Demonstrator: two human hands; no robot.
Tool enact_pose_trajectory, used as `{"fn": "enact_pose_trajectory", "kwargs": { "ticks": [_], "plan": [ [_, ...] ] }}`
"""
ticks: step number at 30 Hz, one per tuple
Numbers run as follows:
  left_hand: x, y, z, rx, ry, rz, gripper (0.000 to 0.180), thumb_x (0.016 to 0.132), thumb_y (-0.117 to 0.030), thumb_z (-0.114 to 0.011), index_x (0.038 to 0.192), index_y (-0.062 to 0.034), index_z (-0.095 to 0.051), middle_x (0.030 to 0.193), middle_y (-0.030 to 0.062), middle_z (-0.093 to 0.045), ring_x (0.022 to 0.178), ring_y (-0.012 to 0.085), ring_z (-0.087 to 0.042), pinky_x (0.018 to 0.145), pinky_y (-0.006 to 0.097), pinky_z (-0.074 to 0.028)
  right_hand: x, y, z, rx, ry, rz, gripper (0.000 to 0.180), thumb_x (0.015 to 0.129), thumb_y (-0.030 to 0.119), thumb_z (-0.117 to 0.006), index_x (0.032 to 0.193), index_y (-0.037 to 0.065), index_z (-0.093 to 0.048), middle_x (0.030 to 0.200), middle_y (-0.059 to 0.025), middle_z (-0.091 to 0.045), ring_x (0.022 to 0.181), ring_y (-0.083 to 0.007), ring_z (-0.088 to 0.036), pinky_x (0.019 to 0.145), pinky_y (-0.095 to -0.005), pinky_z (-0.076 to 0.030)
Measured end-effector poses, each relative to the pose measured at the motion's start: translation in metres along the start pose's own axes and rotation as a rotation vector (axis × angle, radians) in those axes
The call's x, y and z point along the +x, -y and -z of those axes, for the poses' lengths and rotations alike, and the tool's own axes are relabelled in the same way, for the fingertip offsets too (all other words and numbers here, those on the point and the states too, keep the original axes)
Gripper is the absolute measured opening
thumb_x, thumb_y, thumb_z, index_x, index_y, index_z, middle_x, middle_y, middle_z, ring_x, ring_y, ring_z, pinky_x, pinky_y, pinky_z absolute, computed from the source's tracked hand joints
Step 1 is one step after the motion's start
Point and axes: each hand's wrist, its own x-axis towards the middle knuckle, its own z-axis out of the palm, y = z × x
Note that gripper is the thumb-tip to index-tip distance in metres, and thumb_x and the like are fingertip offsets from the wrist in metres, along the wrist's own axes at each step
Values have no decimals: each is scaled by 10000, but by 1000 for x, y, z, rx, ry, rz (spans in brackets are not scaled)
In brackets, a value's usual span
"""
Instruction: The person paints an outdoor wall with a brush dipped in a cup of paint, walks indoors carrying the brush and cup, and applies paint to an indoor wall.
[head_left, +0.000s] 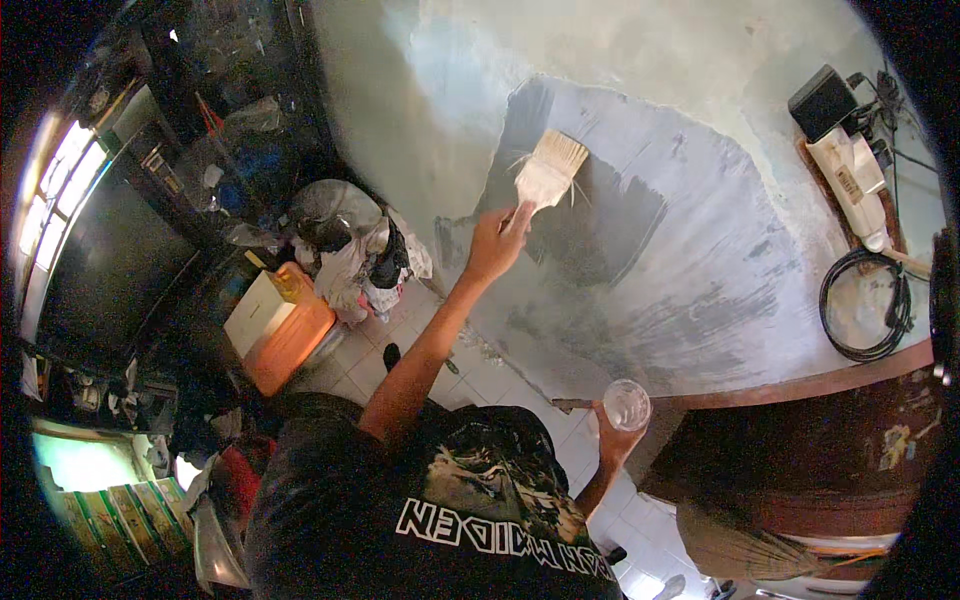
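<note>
The person's left grip (498,245) pinches a wide brush (547,175) by its handle, over the dark patch (605,228) on the pale wall (660,40). The right grip (620,436) curls around a clear cup (628,405) near the wall's lower edge. Pale tiles (487,378) cover the floor.

**Black printed T-shirt (310,500), bare forearms (425,362)**

The person wears short sleeves, the left sleeve (325,428) plain black. Across the chest spreads a picture print (490,480) in muted tan and dark tones, beside a row of large, angular letters (500,540) picked out in white. The left hand (499,243) and right hand (617,432) are bare.
</note>
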Motion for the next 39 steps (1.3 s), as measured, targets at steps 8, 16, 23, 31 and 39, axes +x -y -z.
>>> {"fn": "enact_pose_trajectory", "kwargs": {
  "ticks": [8,16,23,31,39],
  "plan": [
    [-16,171,-5,230,29,-289,456,884,-371,-507,594,-20,-490,500,55,-446,467,121,-413,457,312,-322,-5,0,-2,97,-48,-61,735,546,112,-834,1170,11,-460,1104,-113,-532,1019,-227,-509,880,-368,-421],
    [-73,217,14,451,-71,-265,488,878,-393,-493,628,26,-499,516,158,-437,477,243,-410,505,405,-336,-5,2,1,-21,-54,-48,728,550,105,-829,1171,5,-462,1117,-117,-527,1031,-232,-499,891,-367,-413],
    [6,38,29,166,-177,-52,510,885,-398,-503,592,19,-477,462,48,-373,453,118,-382,448,320,-316,3,-5,3,-27,-12,6,742,553,105,-830,1183,-9,-454,1130,-123,-521,1035,-228,-498,901,-364,-413],
    [46,33,18,13,-86,10,519,870,-455,-506,535,-63,-453,461,-34,-375,436,63,-370,417,266,-294,-1,1,-12,31,-40,0,734,550,98,-833,1173,-5,-459,1110,-113,-529,1019,-221,-509,892,-358,-423],
    [-33,178,37,267,-34,-15,510,866,-468,-498,655,-12,-587,462,5,-371,453,86,-354,436,299,-304,-1,-2,-6,61,-44,-33,679,558,86,-825,1139,10,-482,1070,-105,-543,998,-216,-516,870,-362,-427]
  ]
}}
